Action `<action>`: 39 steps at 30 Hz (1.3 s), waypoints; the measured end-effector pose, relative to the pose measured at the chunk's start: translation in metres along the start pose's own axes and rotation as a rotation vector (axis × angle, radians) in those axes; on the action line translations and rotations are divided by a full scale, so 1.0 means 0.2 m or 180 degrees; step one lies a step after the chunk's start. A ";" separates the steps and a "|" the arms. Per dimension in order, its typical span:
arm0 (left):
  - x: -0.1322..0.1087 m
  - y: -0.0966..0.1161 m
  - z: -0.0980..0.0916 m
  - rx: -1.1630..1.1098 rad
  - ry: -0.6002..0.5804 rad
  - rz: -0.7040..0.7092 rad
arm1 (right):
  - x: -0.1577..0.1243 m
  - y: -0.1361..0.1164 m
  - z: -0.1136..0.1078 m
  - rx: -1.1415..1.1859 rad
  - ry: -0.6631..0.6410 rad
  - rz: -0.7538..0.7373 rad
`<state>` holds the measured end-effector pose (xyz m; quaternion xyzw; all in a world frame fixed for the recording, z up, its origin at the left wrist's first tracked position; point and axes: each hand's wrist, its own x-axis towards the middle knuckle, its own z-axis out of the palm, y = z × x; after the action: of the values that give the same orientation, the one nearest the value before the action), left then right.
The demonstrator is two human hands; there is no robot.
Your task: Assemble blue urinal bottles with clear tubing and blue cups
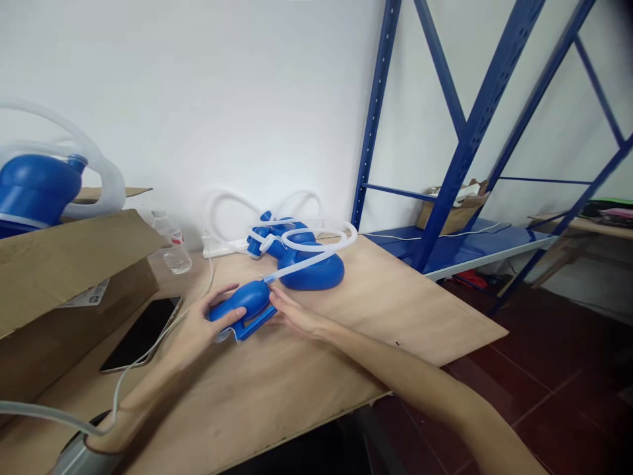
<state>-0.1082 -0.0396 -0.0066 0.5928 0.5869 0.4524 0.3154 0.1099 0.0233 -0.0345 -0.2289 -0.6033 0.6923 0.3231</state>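
A blue rubber bulb pump (pixel 242 305) with a clear hose lies on the wooden tabletop (pixel 316 369). My left hand (pixel 205 326) wraps round its left end, thumb on top. My right hand (pixel 294 316) touches its right end with fingers pinched near where the clear tube (pixel 301 260) joins. Just behind it sits a pile of more blue bulb pumps (pixel 301 257) tangled with looped clear tubing.
An open cardboard box (pixel 64 270) at the left holds another blue pump (pixel 37 188) with hose. A black phone (pixel 143 333) and a cable lie beside it, a plastic water bottle (pixel 173 247) behind. A blue metal shelf rack (pixel 465 152) stands to the right; the table edge drops to dark floor.
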 end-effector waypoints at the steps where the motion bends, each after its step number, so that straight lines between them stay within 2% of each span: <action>1: -0.01 0.01 0.03 0.0025 -0.0104 0.0039 | 0.01 0.01 0.02 0.0458 0.0016 -0.0045; 3: -0.02 0.03 0.07 0.0127 -0.0285 0.0174 | 0.02 0.01 0.03 0.0968 0.0176 -0.0048; 5: 0.01 0.05 0.07 0.0247 -0.0354 0.0243 | 0.02 -0.01 0.02 0.1088 0.0334 0.0029; 7: 0.09 0.08 0.04 0.0294 -0.0487 0.0119 | 0.01 -0.02 0.01 0.1032 0.0351 0.0096; 8: 0.13 0.10 0.03 0.0246 -0.0726 -0.0036 | 0.00 -0.02 0.01 0.0984 0.0313 0.0126; 10: 0.22 0.14 0.00 0.0006 -0.1444 -0.0370 | 0.00 0.00 0.01 0.0884 0.0211 0.0195; 13: 0.31 0.17 0.01 0.0078 -0.1784 -0.0568 | -0.01 0.03 0.03 0.0753 0.0164 0.0241; 16: 0.33 0.17 0.04 0.0225 -0.1931 -0.0433 | -0.02 0.05 0.04 0.0648 0.0169 0.0315; 19: 0.32 0.16 0.06 0.0256 -0.2098 -0.0074 | -0.02 0.03 0.03 0.0503 0.0200 0.0326; 26: 0.31 0.17 0.07 0.0670 -0.2064 0.0621 | -0.03 -0.01 0.04 0.0196 0.0238 0.0231; 31: 0.30 0.20 0.09 0.1113 -0.1744 0.1124 | -0.02 -0.02 0.05 0.0041 0.0289 0.0144; 36: 0.27 0.22 0.13 0.1444 -0.1368 0.1162 | 0.00 0.00 0.05 -0.0269 0.0375 -0.0076; 39: 0.27 0.22 0.14 0.1424 -0.1327 0.1021 | 0.00 -0.02 0.04 -0.0442 0.0259 -0.0245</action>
<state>-0.0705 0.0128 0.0313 0.8117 0.4938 0.2255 0.2156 0.1048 0.0179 -0.0297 -0.2552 -0.6446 0.6260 0.3571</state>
